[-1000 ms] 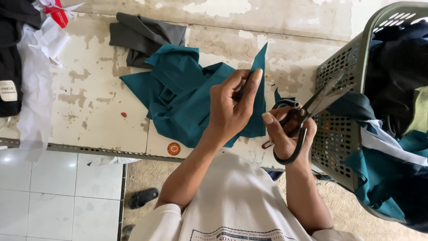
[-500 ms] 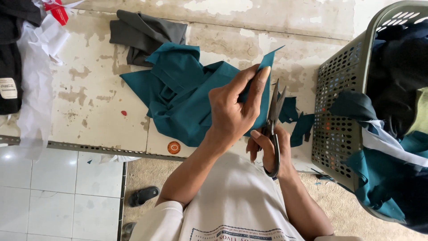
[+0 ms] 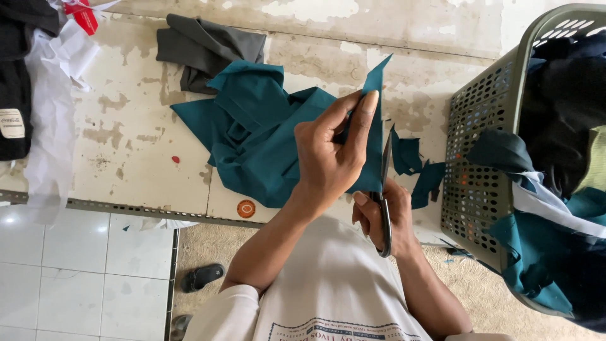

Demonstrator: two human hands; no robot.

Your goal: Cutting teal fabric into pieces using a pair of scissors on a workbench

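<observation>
Your left hand (image 3: 331, 158): clenched on a strip of teal fabric (image 3: 374, 136), thumb and fingers pinching it upright above the near edge of the worktop (image 3: 126, 145); the strip's pointed tip rises toward the far side.

Your right hand (image 3: 385, 215): closed through the handles of a pair of scissors (image 3: 384, 189), just near and right of the left hand. The blades point away from you and lie along the right edge of the held strip, touching it.

Teal cloth pile (image 3: 252, 132): crumpled on the worktop, just left of and behind the left hand.

Teal scraps (image 3: 416, 167): small cut pieces lying on the worktop, right of the scissors, between them and the basket.

Grey cloth (image 3: 208, 50): folded loosely at the far side, touching the teal pile's far edge.

Basket (image 3: 480, 164): grey-green, perforated wall, at the right; it holds dark, teal and white cloth, some hanging over the rim.

White cloth (image 3: 47, 95): draped over the worktop's left end, beside a black garment (image 3: 16, 82).

Orange round cap (image 3: 245, 208): on the worktop's near edge, left of your left forearm.

Black sandal (image 3: 202, 276): on the floor below, well apart from the hands.
</observation>
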